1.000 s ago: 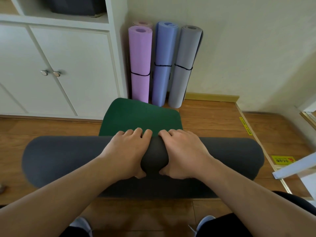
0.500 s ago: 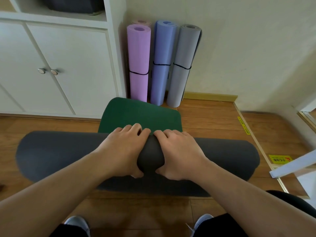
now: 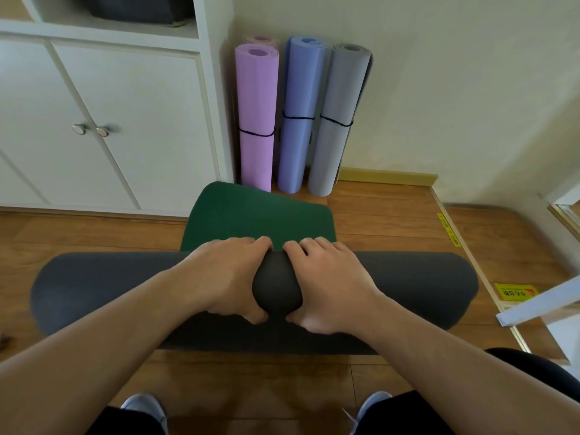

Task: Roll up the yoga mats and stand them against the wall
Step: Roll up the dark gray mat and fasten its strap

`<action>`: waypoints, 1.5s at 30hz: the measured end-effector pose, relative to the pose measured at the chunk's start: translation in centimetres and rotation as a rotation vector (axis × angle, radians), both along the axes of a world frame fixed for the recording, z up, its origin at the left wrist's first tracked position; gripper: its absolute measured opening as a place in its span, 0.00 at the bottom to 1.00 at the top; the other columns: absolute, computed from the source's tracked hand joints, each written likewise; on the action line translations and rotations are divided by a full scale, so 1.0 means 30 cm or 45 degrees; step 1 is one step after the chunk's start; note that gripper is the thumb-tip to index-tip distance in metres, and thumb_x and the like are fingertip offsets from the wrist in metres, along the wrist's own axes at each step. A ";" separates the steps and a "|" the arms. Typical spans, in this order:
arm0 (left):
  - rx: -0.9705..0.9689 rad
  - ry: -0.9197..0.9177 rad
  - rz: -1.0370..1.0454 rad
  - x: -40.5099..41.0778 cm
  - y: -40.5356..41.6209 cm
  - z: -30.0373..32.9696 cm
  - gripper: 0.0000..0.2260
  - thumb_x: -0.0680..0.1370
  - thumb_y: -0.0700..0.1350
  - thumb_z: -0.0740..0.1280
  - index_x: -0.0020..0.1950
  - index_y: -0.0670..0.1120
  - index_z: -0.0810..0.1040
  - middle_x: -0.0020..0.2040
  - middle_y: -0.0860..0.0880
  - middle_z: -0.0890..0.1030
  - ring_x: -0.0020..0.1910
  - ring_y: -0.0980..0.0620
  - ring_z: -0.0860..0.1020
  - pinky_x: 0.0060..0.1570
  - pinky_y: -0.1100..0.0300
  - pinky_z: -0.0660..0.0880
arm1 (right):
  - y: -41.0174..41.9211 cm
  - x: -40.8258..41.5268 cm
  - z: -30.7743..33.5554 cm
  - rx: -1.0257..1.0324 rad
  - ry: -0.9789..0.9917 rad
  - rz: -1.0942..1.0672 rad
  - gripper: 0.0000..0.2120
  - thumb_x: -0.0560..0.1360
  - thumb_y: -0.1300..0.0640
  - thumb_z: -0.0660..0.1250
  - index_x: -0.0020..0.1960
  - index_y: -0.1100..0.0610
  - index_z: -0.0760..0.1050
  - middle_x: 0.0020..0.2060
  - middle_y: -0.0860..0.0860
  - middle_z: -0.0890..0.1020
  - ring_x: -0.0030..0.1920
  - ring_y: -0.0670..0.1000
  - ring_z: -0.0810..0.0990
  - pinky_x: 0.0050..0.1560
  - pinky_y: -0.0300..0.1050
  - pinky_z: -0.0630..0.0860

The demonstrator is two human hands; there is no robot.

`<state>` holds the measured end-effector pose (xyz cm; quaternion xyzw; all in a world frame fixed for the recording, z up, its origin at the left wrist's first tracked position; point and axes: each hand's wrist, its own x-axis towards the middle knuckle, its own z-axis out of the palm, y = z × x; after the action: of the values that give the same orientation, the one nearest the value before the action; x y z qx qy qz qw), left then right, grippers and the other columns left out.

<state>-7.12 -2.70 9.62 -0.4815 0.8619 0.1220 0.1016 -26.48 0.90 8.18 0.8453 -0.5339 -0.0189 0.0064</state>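
Observation:
A thick dark grey roll of yoga mat (image 3: 103, 287) lies crosswise on the wood floor in front of me. Its unrolled end, green side up (image 3: 260, 215), stretches ahead toward the wall. My left hand (image 3: 226, 274) and my right hand (image 3: 329, 284) sit side by side on the middle of the roll, fingers curled over its far side and thumbs tucked under its near side. Against the wall stand a purple rolled mat (image 3: 256, 120), a blue one (image 3: 300, 114) and a grey one (image 3: 337, 120), each bound with a black cord. A pink roll (image 3: 260, 40) peeks out behind the purple.
A white cabinet (image 3: 103, 127) with two knobbed doors stands at the left. A raised floor edge with yellow stickers (image 3: 514, 291) runs along the right, beside a white bar (image 3: 539, 304). My shoes (image 3: 144, 409) show at the bottom.
The roll has moved a little forward over the green mat under both hands, leaving less green showing. The view has shifted slightly.

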 end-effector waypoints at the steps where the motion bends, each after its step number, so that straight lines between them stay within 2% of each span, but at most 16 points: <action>1: -0.078 -0.035 -0.027 0.002 0.004 -0.006 0.46 0.61 0.71 0.78 0.72 0.57 0.64 0.61 0.57 0.74 0.59 0.53 0.75 0.61 0.53 0.76 | -0.004 -0.004 0.003 -0.006 -0.019 -0.004 0.44 0.64 0.32 0.78 0.71 0.52 0.67 0.61 0.50 0.79 0.60 0.55 0.78 0.61 0.54 0.77; 3: -0.232 -0.108 -0.068 -0.005 0.014 -0.025 0.51 0.60 0.71 0.79 0.76 0.54 0.61 0.65 0.54 0.72 0.63 0.50 0.74 0.65 0.50 0.75 | -0.014 -0.017 0.009 0.017 -0.053 -0.040 0.45 0.63 0.30 0.78 0.71 0.51 0.68 0.59 0.49 0.80 0.59 0.54 0.79 0.59 0.53 0.78; 6: -0.313 -0.075 -0.072 -0.026 0.019 -0.041 0.47 0.61 0.68 0.79 0.72 0.52 0.63 0.63 0.53 0.75 0.60 0.49 0.77 0.63 0.50 0.76 | -0.017 -0.032 0.010 0.054 -0.065 -0.083 0.47 0.63 0.29 0.78 0.72 0.50 0.67 0.62 0.49 0.78 0.62 0.54 0.77 0.64 0.53 0.76; 9: -0.230 0.002 -0.032 -0.016 0.007 -0.016 0.41 0.61 0.69 0.78 0.67 0.55 0.66 0.57 0.56 0.76 0.53 0.52 0.78 0.55 0.52 0.78 | 0.002 -0.022 0.006 -0.011 0.000 -0.018 0.54 0.64 0.32 0.78 0.79 0.52 0.58 0.70 0.53 0.69 0.73 0.57 0.66 0.78 0.55 0.65; 11: -0.120 0.029 -0.010 -0.009 0.001 0.004 0.39 0.60 0.71 0.77 0.64 0.57 0.67 0.54 0.58 0.77 0.51 0.53 0.77 0.53 0.52 0.79 | 0.012 -0.011 0.007 -0.003 0.079 -0.009 0.59 0.63 0.32 0.80 0.81 0.52 0.52 0.73 0.55 0.65 0.76 0.59 0.63 0.80 0.57 0.62; 13: -0.049 0.006 -0.012 -0.009 -0.002 0.012 0.38 0.59 0.73 0.77 0.62 0.59 0.68 0.52 0.59 0.77 0.50 0.54 0.77 0.52 0.50 0.80 | 0.013 -0.006 -0.001 0.045 0.100 -0.021 0.57 0.63 0.31 0.81 0.80 0.52 0.54 0.70 0.53 0.70 0.71 0.58 0.71 0.75 0.57 0.69; 15: -0.012 -0.001 -0.016 -0.011 0.004 0.010 0.38 0.60 0.72 0.77 0.63 0.59 0.68 0.53 0.59 0.77 0.51 0.54 0.77 0.54 0.50 0.79 | 0.012 -0.007 -0.005 0.090 0.022 -0.034 0.50 0.63 0.32 0.81 0.75 0.50 0.61 0.63 0.51 0.75 0.63 0.55 0.76 0.65 0.55 0.76; 20: -0.247 -0.116 -0.109 -0.034 0.045 -0.031 0.49 0.63 0.69 0.78 0.76 0.53 0.61 0.67 0.52 0.71 0.65 0.48 0.73 0.69 0.49 0.72 | -0.001 -0.017 0.012 0.055 -0.053 -0.041 0.44 0.63 0.31 0.79 0.70 0.50 0.67 0.58 0.49 0.78 0.57 0.53 0.78 0.56 0.52 0.79; 23: -0.307 -0.113 -0.117 -0.060 0.052 -0.045 0.46 0.64 0.66 0.79 0.73 0.52 0.62 0.65 0.52 0.73 0.63 0.48 0.75 0.67 0.50 0.73 | -0.002 -0.021 0.006 0.078 -0.051 -0.052 0.45 0.62 0.31 0.79 0.70 0.49 0.65 0.58 0.49 0.78 0.57 0.54 0.79 0.57 0.52 0.79; 28: -0.144 0.054 -0.027 -0.046 0.020 -0.008 0.42 0.62 0.67 0.80 0.68 0.54 0.65 0.59 0.57 0.76 0.55 0.52 0.78 0.57 0.53 0.79 | 0.017 -0.009 0.010 0.041 0.115 -0.066 0.62 0.62 0.33 0.82 0.82 0.52 0.49 0.71 0.55 0.70 0.72 0.59 0.70 0.76 0.59 0.67; 30: -0.081 0.067 0.005 -0.042 0.013 -0.002 0.41 0.61 0.69 0.79 0.65 0.55 0.65 0.55 0.58 0.76 0.52 0.53 0.78 0.53 0.53 0.79 | 0.011 -0.012 0.010 0.067 0.143 -0.085 0.59 0.62 0.32 0.82 0.80 0.52 0.53 0.70 0.54 0.73 0.70 0.60 0.73 0.73 0.59 0.70; 32: -0.059 0.073 0.009 -0.039 0.016 -0.005 0.41 0.61 0.69 0.79 0.65 0.56 0.65 0.55 0.59 0.76 0.52 0.54 0.77 0.53 0.54 0.78 | 0.007 -0.018 0.003 0.053 0.081 -0.061 0.50 0.62 0.33 0.81 0.74 0.51 0.62 0.63 0.52 0.77 0.62 0.57 0.78 0.65 0.58 0.76; 34: -0.105 0.073 -0.018 -0.033 0.025 -0.015 0.41 0.62 0.69 0.79 0.68 0.57 0.65 0.60 0.58 0.75 0.57 0.53 0.76 0.59 0.54 0.76 | 0.003 -0.018 0.006 0.023 0.032 -0.046 0.44 0.62 0.32 0.79 0.69 0.51 0.66 0.58 0.50 0.79 0.57 0.56 0.80 0.59 0.56 0.79; 38: -0.291 -0.036 -0.087 -0.046 0.044 -0.047 0.51 0.63 0.69 0.79 0.78 0.52 0.59 0.70 0.52 0.69 0.68 0.49 0.72 0.70 0.50 0.72 | -0.009 -0.026 0.016 0.034 -0.007 -0.058 0.44 0.62 0.30 0.78 0.69 0.50 0.68 0.56 0.49 0.80 0.55 0.54 0.80 0.56 0.54 0.80; 41: -0.288 0.019 -0.068 -0.060 0.039 -0.045 0.48 0.63 0.64 0.81 0.75 0.52 0.61 0.67 0.53 0.74 0.64 0.49 0.75 0.66 0.51 0.75 | 0.001 -0.023 0.016 0.039 -0.005 -0.054 0.47 0.63 0.31 0.78 0.72 0.51 0.64 0.59 0.51 0.78 0.58 0.55 0.78 0.62 0.54 0.77; 45: -0.136 0.096 0.021 -0.043 0.011 -0.007 0.45 0.61 0.66 0.82 0.69 0.54 0.63 0.60 0.56 0.77 0.55 0.51 0.79 0.57 0.52 0.80 | 0.026 -0.003 0.026 -0.006 0.168 -0.064 0.61 0.63 0.34 0.81 0.82 0.54 0.50 0.69 0.57 0.71 0.70 0.61 0.72 0.77 0.60 0.66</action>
<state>-8.41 -2.38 9.40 -0.4884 0.8664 0.0947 0.0422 -26.58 1.69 8.96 0.8285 -0.5535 -0.0733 0.0431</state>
